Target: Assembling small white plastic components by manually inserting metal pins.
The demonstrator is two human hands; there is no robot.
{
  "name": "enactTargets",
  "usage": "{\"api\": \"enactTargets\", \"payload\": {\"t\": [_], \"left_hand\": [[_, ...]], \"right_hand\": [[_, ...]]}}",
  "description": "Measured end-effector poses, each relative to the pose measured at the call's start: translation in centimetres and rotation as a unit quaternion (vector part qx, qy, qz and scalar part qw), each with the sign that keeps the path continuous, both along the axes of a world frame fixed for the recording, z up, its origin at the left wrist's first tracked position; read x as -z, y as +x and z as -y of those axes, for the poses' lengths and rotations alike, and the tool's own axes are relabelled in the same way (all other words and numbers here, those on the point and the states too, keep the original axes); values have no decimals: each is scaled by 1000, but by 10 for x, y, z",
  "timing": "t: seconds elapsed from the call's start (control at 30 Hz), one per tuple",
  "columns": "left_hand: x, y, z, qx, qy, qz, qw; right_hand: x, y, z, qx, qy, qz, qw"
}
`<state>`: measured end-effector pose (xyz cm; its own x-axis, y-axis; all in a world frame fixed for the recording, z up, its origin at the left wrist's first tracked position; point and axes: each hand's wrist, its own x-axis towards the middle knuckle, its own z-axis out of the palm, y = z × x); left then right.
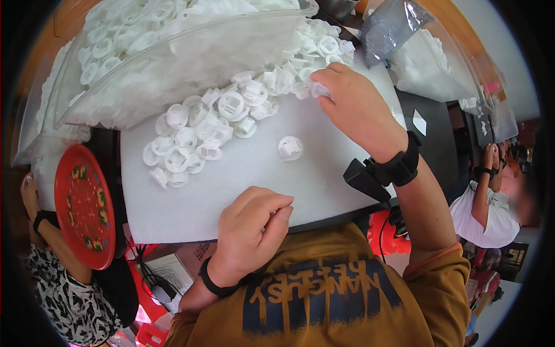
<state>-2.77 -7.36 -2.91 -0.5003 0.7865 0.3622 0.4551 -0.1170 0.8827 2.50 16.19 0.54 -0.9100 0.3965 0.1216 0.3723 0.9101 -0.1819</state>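
I see one white-topped table (pixel 191 217) filling the middle of the frame. One large clear bin (pixel 191 66) of white parts spans the upper left; one smaller clear bin (pixel 425 89), also holding white pieces, sits at upper right. At least two other people are in my view: one in patterned clothing (pixel 75 306) at lower left, one in a white shirt (pixel 488 214) at right.

One oval red tray (pixel 87 214) with a floral pattern stands at left, just beside the table's edge. One heap of small white plastic parts (pixel 202 124) stretches from left of centre to top centre; there are dozens, overlapping too much for me to count.

I have two hands in view, each with one black wristband. My right hand (pixel 352 101), upper centre-right, grips one whitish piece (pixel 319 90) between thumb and fingers, at the heap's right end. My left hand (pixel 254 225), lower centre, has its fingers curled closed, the palm hidden. One grey plastic bag (pixel 387 34) is at upper right. One lone white part (pixel 290 148) lies mid-table, between my hands, apart from the heap.
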Motion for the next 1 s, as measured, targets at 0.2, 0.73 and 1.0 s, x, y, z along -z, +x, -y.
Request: {"api": "enactTargets", "payload": {"t": [0.2, 0.73, 1.0], "left_hand": [[0, 1, -3, -9, -8, -32, 999], [-44, 25, -35, 79, -233, 73, 966], [-48, 52, -99, 127, -188, -88, 970]], "right_hand": [[-12, 16, 9, -51, -61, -84, 993], [8, 160, 57, 96, -705, -258, 654], [25, 174, 28, -132, -731, -197, 640]]}}
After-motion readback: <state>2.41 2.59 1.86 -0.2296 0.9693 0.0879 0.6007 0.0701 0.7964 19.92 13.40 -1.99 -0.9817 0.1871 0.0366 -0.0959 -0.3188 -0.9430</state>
